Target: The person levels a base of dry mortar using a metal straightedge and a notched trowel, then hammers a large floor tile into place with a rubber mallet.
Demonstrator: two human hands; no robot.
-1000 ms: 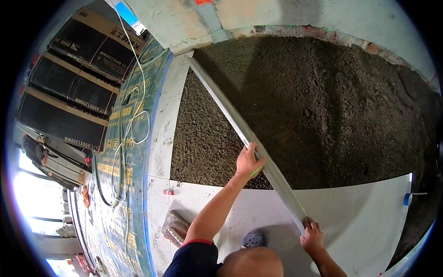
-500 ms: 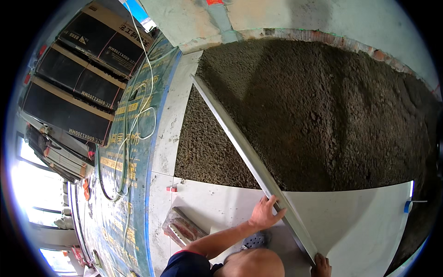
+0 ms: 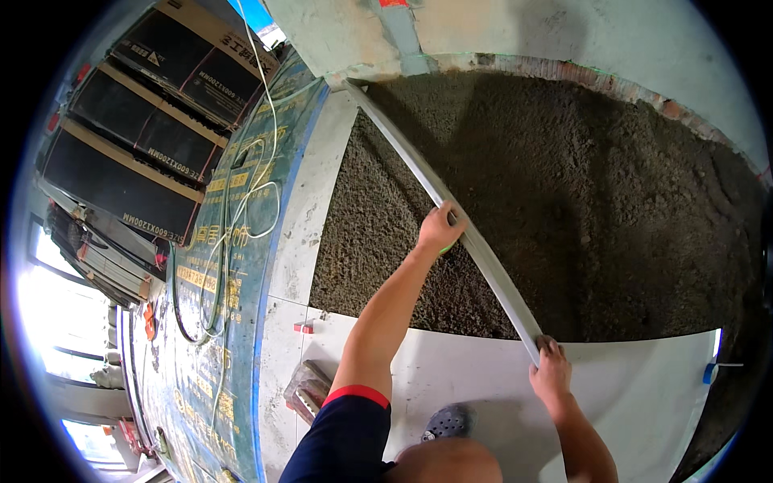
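Note:
A long silver metal bar (image 3: 491, 266) runs diagonally across rough, dark grey mortar (image 3: 612, 209), its far end at the upper left by the wall's foot. My left hand (image 3: 441, 229) is closed round the bar partway along it, arm stretched out. My right hand (image 3: 552, 374) is closed on the near end, just over the edge of a large white tile (image 3: 628, 410). Narrower pale tiles (image 3: 298, 241) border the mortar on the left.
Stacked dark cartons (image 3: 145, 137), hoses and cables lie on a printed green floor covering (image 3: 201, 362) at left. A bare wall (image 3: 628, 48) closes the back. My shoe (image 3: 447, 421), a dirty flat tool (image 3: 306, 390) and a small red block (image 3: 303, 328) are on the tiles.
The bar first slid back toward me, then went forward to the wall's foot. Both hands are now farther up the picture than half a second ago, still on it.

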